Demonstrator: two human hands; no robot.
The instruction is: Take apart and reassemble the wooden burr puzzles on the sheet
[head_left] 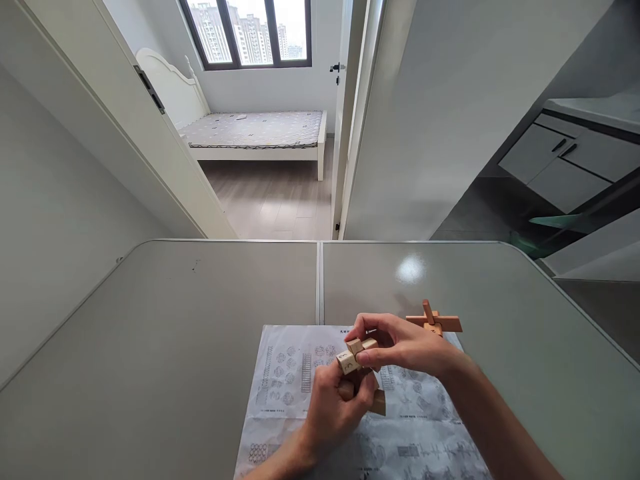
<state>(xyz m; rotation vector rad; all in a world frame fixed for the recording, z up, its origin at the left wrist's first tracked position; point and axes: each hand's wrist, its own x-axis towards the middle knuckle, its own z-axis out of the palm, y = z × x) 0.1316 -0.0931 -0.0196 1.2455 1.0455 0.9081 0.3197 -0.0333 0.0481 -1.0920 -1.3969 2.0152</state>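
Over the printed instruction sheet (280, 427), both of my hands are closed on a small wooden interlocking puzzle (349, 361) made of pale blocks. My left hand (333, 403) wraps round its lower part, where a darker block end sticks out to the right. From above, my right hand (400, 343) pinches the upper blocks between thumb and fingers. Handwritten-looking marks show on one pale block face. My fingers hide much of the puzzle. Behind my right hand, a reddish-brown wooden cross-shaped puzzle (445, 323) stands at the sheet's far right corner.
The grey table (150, 347) has a seam down its middle and rounded far corners. Beyond its far edge lies a doorway to a room with a bed (260, 130) under a window. White cabinets (565, 160) stand at the far right.
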